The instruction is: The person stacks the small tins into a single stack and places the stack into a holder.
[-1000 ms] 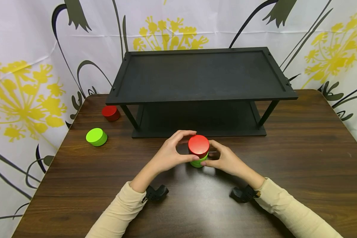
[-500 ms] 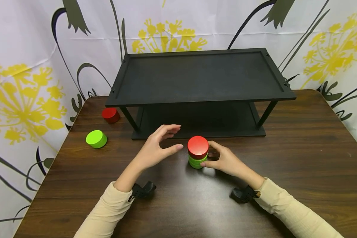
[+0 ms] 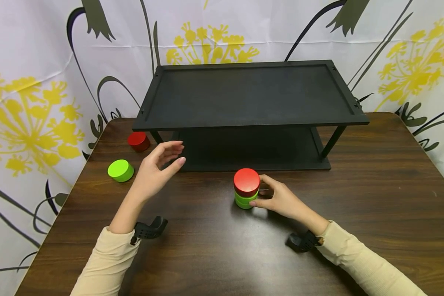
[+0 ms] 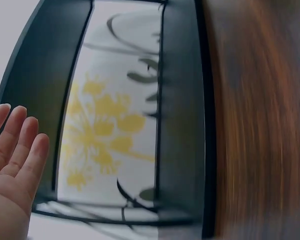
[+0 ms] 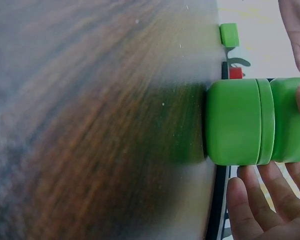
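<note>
A stack of round containers stands upright on the wooden table in front of the shelf: a glossy red container (image 3: 246,182) on top, green below. My right hand (image 3: 281,201) holds the green container (image 3: 243,202) between thumb and fingers. In the right wrist view, the green container (image 5: 235,122) shows a seam near its upper end, with another green piece above it; the red top falls outside that view. Over the table to the left, my left hand (image 3: 153,170) is raised with nothing in it, fingers loosely bent, also seen as a hand (image 4: 15,165) before the shelf.
A black two-tier shelf (image 3: 251,94) spans the back of the table (image 3: 385,185). At left sit a loose green round container (image 3: 120,170) and, behind it, a red round container (image 3: 138,141) beside the shelf's front left post. A patterned cloth (image 3: 33,49) hangs behind.
My left hand has let go of the stack and moved left toward the loose containers. My right hand stays at the stack, which has not moved.
</note>
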The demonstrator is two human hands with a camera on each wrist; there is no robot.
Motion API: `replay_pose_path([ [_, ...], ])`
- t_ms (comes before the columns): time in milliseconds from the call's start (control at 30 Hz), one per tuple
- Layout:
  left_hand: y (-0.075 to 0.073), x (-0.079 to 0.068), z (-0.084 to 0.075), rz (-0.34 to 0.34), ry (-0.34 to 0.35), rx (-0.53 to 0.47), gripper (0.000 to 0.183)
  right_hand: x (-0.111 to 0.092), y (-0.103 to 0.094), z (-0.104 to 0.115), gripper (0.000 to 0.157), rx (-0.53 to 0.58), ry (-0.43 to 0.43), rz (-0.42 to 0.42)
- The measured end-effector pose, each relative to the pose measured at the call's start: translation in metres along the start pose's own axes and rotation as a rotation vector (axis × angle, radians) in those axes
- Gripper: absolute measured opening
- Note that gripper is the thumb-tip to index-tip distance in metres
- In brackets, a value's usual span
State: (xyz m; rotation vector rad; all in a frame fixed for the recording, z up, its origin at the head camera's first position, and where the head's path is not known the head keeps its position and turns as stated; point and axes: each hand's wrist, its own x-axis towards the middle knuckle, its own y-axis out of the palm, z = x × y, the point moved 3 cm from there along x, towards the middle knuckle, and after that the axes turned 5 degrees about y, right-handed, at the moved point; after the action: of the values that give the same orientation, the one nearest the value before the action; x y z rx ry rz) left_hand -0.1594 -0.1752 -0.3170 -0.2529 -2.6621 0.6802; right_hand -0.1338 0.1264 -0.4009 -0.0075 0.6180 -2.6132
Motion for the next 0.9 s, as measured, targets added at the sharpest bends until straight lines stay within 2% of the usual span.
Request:
replay_pose_path([
  [200, -0.026, -0.007, 0.012, -0.089, -0.066, 0.054, 0.041, 0.001, 0.0, 0.0, 0.059, 0.006, -0.002, 0.006],
  [467, -0.054, -0.014, 0.038, -0.189, -0.139, 0.11, 0.041, 0.001, 0.0, -0.001, 0.06, 0.004, 0.0, 0.004],
  [667, -0.07, -0.021, 0.058, -0.226, -0.186, 0.198, 0.044, 0.0, 0.0, 0.0, 0.06, 0.005, -0.004, 0.007],
  [900, -0.083, -0.029, 0.073, -0.252, -0.242, 0.236, 0.045, -0.001, 0.0, 0.0, 0.061, 0.001, 0.011, 0.005],
])
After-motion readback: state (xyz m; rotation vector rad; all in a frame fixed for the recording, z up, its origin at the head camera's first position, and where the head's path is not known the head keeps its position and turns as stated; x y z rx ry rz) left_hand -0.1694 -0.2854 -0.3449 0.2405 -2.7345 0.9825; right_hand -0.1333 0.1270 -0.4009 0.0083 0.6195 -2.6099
